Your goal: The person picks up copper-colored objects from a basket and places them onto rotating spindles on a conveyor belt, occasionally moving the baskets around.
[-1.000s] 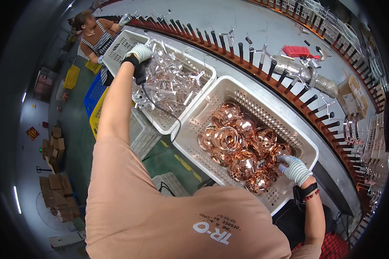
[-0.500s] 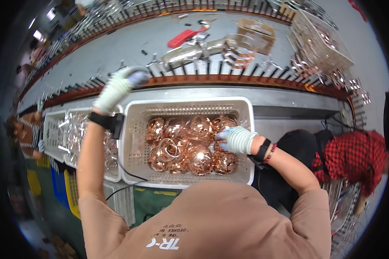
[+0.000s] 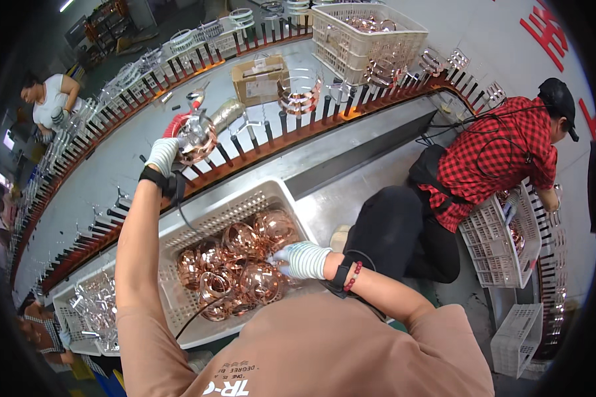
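Observation:
My left hand [image 3: 162, 153], in a white glove, reaches over the brown rail of the rack. Its fingers are closed on a shiny copper-and-silver round shade [image 3: 197, 137], raised among the black pegs. The hand partly hides a red thing behind. My right hand [image 3: 302, 259], also gloved, is down at the right side of the white plastic basket [image 3: 281, 188]. Its fingers bend over a copper-coloured globe [image 3: 289, 281]; the fingertips are partly hidden and slightly blurred. Several more mirror-like copper globes [image 3: 238, 239] fill the basket, some with their round openings showing.
Black pegs line the curved rail [image 3: 261, 147]. Beyond it lie a cardboard box [image 3: 259, 81], copper rings [image 3: 299, 92] and a full white basket [image 3: 334, 49]. A basket of clear pieces [image 3: 99, 308] stands left. A co-worker in a red checked shirt [image 3: 493, 155] bends at right.
My view has turned to the right. My left hand, blurred before, now shows the round copper-and-silver shade in its grasp. My right hand stays among the globes at the basket's right side.

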A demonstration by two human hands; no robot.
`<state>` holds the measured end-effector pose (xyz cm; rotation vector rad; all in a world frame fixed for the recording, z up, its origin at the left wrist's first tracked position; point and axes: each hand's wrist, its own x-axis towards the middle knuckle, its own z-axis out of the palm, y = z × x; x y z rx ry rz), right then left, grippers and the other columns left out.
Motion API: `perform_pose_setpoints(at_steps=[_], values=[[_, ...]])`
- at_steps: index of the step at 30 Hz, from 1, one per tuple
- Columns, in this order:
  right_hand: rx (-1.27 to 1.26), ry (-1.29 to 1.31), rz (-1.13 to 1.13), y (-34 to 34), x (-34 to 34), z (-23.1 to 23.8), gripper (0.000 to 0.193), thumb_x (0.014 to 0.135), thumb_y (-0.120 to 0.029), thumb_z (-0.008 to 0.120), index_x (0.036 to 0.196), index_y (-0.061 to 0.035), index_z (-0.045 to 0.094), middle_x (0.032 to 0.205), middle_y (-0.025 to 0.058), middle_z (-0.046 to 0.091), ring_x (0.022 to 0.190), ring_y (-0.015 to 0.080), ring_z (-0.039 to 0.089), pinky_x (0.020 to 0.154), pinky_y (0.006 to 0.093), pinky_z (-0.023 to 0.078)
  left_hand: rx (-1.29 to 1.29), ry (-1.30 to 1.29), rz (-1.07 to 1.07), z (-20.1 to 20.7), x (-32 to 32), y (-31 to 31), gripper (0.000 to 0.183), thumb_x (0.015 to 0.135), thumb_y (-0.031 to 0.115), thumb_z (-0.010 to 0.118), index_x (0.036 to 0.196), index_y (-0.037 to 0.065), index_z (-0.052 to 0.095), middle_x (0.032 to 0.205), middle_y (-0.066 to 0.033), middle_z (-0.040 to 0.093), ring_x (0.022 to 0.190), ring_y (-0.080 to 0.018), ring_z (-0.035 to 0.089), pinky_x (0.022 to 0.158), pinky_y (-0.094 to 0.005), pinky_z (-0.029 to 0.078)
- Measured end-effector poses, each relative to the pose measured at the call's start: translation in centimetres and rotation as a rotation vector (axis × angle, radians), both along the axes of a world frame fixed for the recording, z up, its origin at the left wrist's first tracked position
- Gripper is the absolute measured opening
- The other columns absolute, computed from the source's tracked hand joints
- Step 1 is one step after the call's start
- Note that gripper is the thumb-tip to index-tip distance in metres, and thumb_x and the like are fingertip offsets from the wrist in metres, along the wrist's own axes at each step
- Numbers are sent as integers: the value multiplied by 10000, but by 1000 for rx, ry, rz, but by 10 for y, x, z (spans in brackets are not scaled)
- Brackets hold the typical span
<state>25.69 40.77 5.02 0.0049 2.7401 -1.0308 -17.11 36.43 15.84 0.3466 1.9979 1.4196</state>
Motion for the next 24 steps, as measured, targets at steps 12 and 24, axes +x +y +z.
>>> perform_pose_setpoints(at_steps=[12, 24], values=[[68, -188, -29, -2, 37, -8, 326, 891, -298, 586, 1073, -59, 713, 988, 198, 727, 939, 371, 701, 843, 480, 547, 271, 288, -389, 5, 64, 218, 300, 976, 276, 581, 1116, 38, 698, 881, -74, 724, 742, -219, 687, 672, -357, 546], [-35, 376, -226, -22, 48, 26, 315, 854, -124, 618, 1149, -26, 669, 1087, 215, 679, 1034, 391, 644, 933, 477, 503, -151, 1009, -361, 21, 118, 112, 410, 900, 354, 647, 1122, 14, 709, 1032, -163, 733, 921, -269, 689, 812, -397, 542]])
